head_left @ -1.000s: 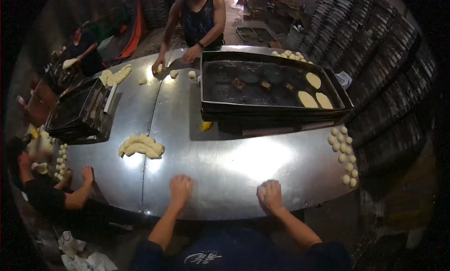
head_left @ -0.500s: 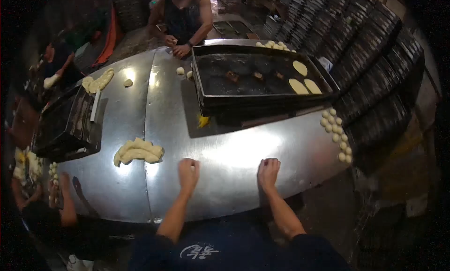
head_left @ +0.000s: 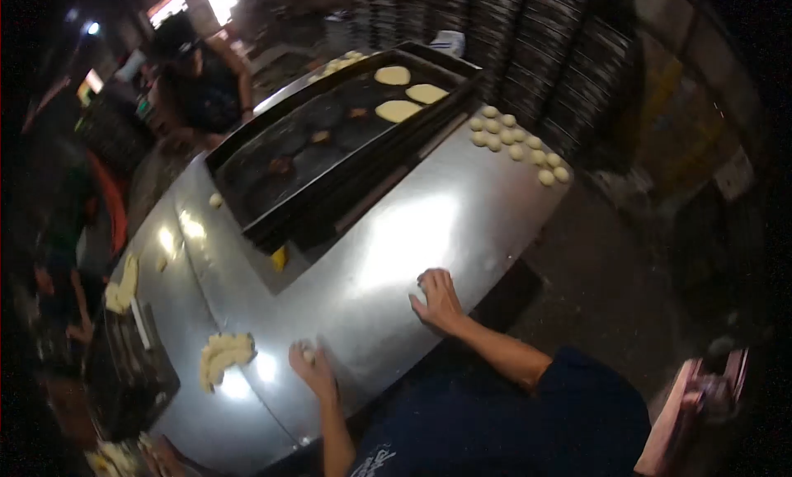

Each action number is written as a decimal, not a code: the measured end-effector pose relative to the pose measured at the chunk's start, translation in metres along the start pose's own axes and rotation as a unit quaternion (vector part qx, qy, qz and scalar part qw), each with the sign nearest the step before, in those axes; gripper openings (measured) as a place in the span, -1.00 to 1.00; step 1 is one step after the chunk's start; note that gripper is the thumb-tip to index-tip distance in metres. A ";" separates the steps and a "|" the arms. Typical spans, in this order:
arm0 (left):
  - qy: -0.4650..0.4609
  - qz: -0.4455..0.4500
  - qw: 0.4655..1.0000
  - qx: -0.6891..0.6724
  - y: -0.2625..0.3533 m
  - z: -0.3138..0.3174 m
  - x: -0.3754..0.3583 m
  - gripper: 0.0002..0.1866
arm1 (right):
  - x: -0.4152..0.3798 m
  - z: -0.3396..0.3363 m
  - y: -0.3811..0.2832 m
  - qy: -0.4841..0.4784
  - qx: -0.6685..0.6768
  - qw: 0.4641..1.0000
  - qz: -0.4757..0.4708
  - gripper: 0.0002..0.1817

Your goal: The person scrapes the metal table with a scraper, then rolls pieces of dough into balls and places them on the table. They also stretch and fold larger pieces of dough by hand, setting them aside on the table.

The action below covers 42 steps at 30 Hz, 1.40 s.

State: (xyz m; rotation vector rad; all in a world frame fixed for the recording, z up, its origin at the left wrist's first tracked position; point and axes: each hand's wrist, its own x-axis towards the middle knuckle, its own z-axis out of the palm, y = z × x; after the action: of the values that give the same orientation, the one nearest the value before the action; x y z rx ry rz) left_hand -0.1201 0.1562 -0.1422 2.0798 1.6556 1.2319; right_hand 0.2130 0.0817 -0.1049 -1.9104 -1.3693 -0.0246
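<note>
Pale and small, a dough lump (head_left: 308,356) is sitting in our left hand (head_left: 317,373), fingers curling round it; ahead and right, our right hand (head_left: 437,300) is hanging palm-down, fingers loosely spread, nothing showing in it; left of our left hand, the nearer one, a dough strip (head_left: 224,358) is lying, curved length slanting forward-right, and farther off we're seeing dough balls (head_left: 516,152)

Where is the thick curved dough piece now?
In the head view, the curved dough piece lies on the metal table at lower left, to the left of the person's left hand.
</note>
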 end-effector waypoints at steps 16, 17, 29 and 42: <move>-0.142 0.279 0.893 -0.323 0.433 0.341 0.108 -0.60 | 0.049 -0.207 0.223 0.142 0.274 0.894 0.324 -0.53; -0.172 0.281 0.887 -0.324 0.458 0.361 0.111 -0.58 | 0.051 -0.218 0.225 0.158 0.261 0.903 0.302 -0.59; -0.378 0.256 0.887 0.065 0.358 0.324 -0.003 -0.28 | 0.145 -0.206 0.286 0.257 0.106 0.951 0.137 -0.60; 0.109 -0.243 0.925 0.269 0.036 0.019 -0.019 -0.31 | 0.071 0.060 0.043 -0.208 0.191 0.937 -0.204 -0.73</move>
State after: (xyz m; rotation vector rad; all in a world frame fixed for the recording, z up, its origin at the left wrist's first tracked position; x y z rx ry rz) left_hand -0.0816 0.1335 -0.1411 1.6234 2.6508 0.9310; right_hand 0.2544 0.1684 -0.1407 -1.3248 -1.8777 0.4344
